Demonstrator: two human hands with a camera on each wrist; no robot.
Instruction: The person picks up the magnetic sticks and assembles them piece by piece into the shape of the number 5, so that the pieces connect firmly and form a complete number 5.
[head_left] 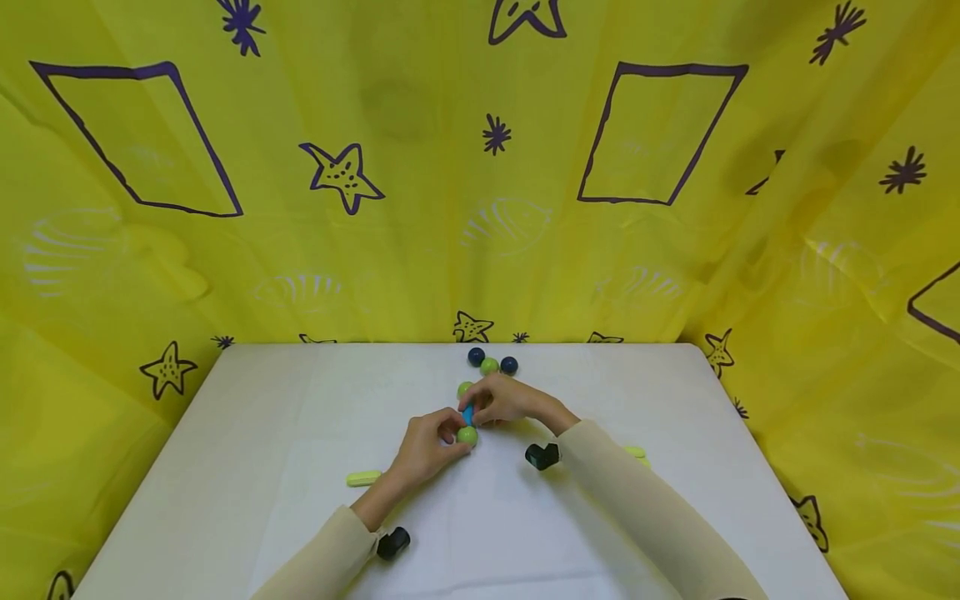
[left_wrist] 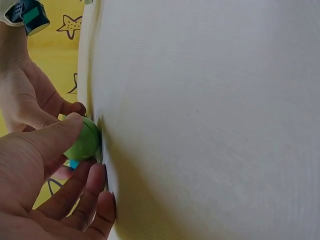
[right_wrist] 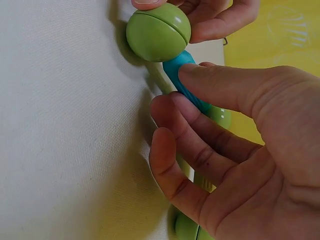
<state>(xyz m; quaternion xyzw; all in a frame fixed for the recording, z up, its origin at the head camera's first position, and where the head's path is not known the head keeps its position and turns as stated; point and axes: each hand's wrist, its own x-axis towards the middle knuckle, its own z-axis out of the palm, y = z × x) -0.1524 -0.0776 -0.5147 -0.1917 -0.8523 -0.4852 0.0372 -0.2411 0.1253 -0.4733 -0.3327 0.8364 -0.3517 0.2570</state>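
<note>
My left hand (head_left: pixel 426 452) pinches a green ball (head_left: pixel 467 437) between thumb and fingers, low over the white table. With thumb and fingers, my right hand (head_left: pixel 512 398) holds a short blue rod (right_wrist: pixel 179 70), whose near end meets that ball. In the right wrist view, a pale green rod (right_wrist: pixel 159 77) also runs from beneath the ball, beside the blue one. Another green ball (head_left: pixel 465 389) sits just beyond the fingertips, partly covered by the right hand. The left wrist view shows the pinched ball (left_wrist: pixel 84 140) close to the tabletop, with the blue rod mostly hidden.
Farther back lie a green ball (head_left: pixel 490 367) and two dark blue balls, one left (head_left: pixel 476 357) and one right (head_left: pixel 509 365). A light green rod (head_left: pixel 363 478) lies by the left wrist; light green pieces (head_left: pixel 636 452) show behind the right sleeve. Yellow curtains surround the table (head_left: pixel 300 392).
</note>
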